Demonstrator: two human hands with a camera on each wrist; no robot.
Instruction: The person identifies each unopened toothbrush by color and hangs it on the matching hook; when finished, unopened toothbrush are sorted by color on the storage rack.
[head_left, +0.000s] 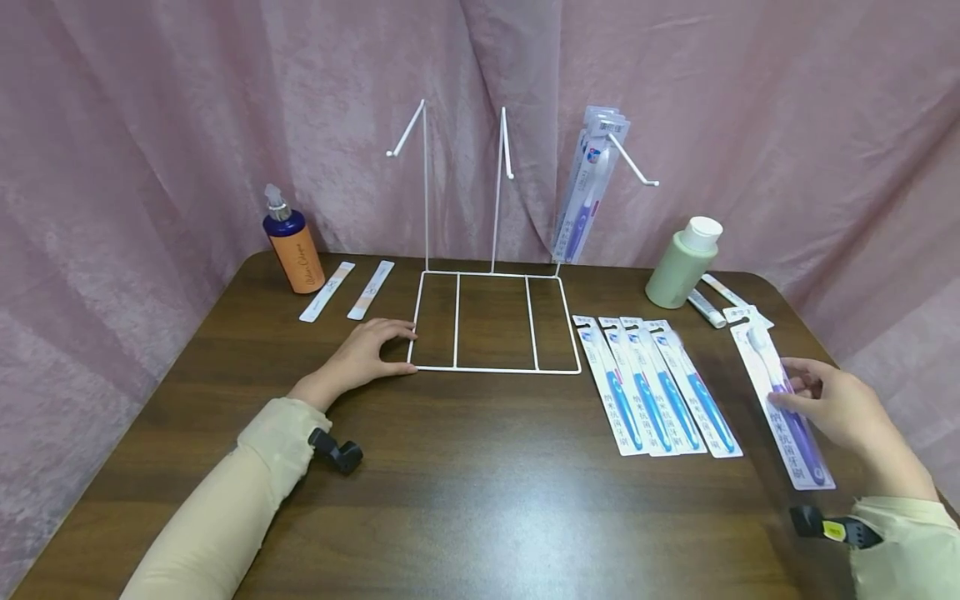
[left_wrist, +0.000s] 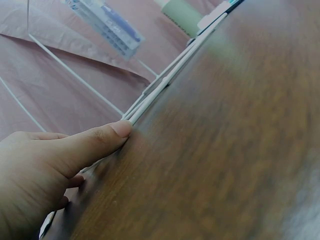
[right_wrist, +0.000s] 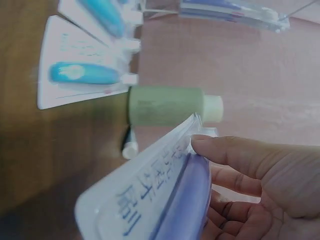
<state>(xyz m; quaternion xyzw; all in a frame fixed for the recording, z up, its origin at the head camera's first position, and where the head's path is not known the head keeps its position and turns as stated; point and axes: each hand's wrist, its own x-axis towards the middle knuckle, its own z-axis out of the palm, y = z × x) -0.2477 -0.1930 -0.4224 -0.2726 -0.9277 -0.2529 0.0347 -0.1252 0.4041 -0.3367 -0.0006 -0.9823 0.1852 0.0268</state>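
pinched between thumb and fingers of the right hand (head_left: pixel 840 408), a purple toothbrush pack (head_left: pixel 783 408) lies at four o'clock on the table (head_left: pixel 465 492), near its right edge. four blue packs (head_left: pixel 656 383) lie side by side just to nine o'clock of it. left hand (head_left: pixel 360 358) rests flat with straight fingers, thumb tip against the near left corner of the white wire rack (head_left: pixel 495 321). more purple packs (head_left: pixel 588 187) hang from the rack's right hook at one o'clock, a green bottle (head_left: pixel 682 262) at two.
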